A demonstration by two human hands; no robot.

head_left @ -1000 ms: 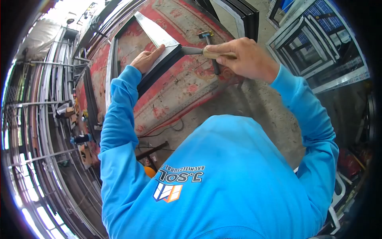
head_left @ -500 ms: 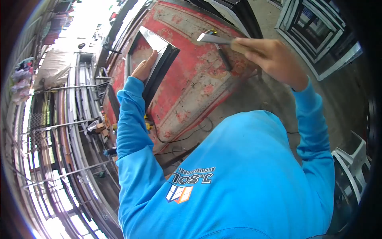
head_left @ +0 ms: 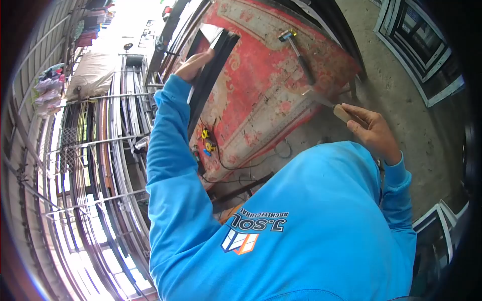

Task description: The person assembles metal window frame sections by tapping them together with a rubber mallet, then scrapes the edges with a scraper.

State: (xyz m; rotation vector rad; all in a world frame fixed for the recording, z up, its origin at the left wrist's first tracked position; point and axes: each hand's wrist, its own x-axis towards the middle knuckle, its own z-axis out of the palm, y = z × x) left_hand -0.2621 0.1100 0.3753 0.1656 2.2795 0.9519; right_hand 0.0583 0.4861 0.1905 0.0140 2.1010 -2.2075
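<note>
At the upper left, my left hand [head_left: 196,65] is wrapped round the edge of a dark metal frame [head_left: 216,65], which stands tilted over the red patterned table covering [head_left: 251,75]. My right hand [head_left: 371,129] grips the wooden handle of a flat-bladed scraper [head_left: 344,113] beyond the table's near right edge. Its blade points up and left over the table's edge. A hammer [head_left: 301,60] with a dark handle lies on the covering between the two hands.
Yellow and blue tools [head_left: 208,140] with a black cable lie at the table's left near side. Racks of long metal profiles [head_left: 100,150] fill the left. Window frames [head_left: 419,45] lean at upper right, and more frames [head_left: 437,231] are at lower right.
My right hand has moved down with the scraper, from above the table to beyond its edge. My left hand still holds the frame. The view has shifted, showing more of the hammer.
</note>
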